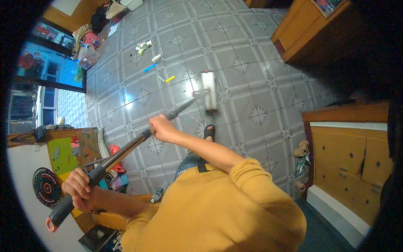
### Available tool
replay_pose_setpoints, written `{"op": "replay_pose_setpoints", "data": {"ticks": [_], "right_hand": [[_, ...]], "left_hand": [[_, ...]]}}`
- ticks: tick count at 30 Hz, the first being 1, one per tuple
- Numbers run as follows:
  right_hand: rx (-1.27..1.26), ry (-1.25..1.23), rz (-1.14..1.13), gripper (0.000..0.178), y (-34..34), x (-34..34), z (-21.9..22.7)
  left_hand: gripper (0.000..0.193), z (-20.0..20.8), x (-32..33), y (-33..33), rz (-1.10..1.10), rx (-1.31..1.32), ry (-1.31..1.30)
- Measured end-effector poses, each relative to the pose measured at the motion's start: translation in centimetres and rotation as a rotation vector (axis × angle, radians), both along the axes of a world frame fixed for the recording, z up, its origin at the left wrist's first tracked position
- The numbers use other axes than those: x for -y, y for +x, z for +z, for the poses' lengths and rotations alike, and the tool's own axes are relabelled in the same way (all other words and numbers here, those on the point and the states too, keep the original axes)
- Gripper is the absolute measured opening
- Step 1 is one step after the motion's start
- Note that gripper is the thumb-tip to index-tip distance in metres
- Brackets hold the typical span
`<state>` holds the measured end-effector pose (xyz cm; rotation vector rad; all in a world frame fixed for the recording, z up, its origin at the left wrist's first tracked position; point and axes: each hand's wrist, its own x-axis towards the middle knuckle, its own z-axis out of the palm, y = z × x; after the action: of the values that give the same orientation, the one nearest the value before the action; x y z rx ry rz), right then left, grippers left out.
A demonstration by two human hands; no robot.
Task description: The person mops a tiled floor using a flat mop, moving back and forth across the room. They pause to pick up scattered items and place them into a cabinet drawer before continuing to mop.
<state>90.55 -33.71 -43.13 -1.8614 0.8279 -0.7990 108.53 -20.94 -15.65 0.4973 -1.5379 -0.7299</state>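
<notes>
A long-handled sponge mop (pixel 121 156) slants across my front, its dark handle ending in an orange loop at the lower left. My left hand (pixel 77 189) is wrapped round the thick grip near that upper end. Farther down the handle, my right hand (pixel 163 128) is closed round it, with the forearm reaching across my body. The white mop head (pixel 209 92), slightly blurred, rests on the patterned grey tile floor (pixel 256 84) just ahead of my sandalled foot (pixel 209 132).
Litter lies beyond the mop head: a yellow strip (pixel 169 79), a blue strip (pixel 150 67) and crumpled white scraps (pixel 145 44). A wooden cabinet (pixel 348 164) stands at right, another wooden unit (pixel 302 29) at far right. Bags and a plastic bin (pixel 89 56) line the left wall.
</notes>
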Motion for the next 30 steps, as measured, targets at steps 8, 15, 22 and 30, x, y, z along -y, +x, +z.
{"op": "replay_pose_setpoints", "data": {"ticks": [8,15,22,30], "right_hand": [[-0.262,0.216,-0.338,0.016,-20.1,-12.5,-10.6],[-0.439,0.332,-0.675,0.023,-32.3,-23.6,-20.5],[-0.422,0.216,-0.772,0.019,-24.7,-21.7,-21.4],[-0.217,0.045,-0.649,0.024,13.0,-10.8,-18.2]], "left_hand": [[0.016,-11.8,-2.3,-11.6,0.045,-0.386,0.610],[0.021,-19.5,-5.5,-19.4,-0.434,-0.114,0.698],[0.020,-18.0,-3.5,-12.6,-0.492,0.012,0.680],[0.022,-9.8,-1.2,16.6,-0.117,-0.038,0.409]]}}
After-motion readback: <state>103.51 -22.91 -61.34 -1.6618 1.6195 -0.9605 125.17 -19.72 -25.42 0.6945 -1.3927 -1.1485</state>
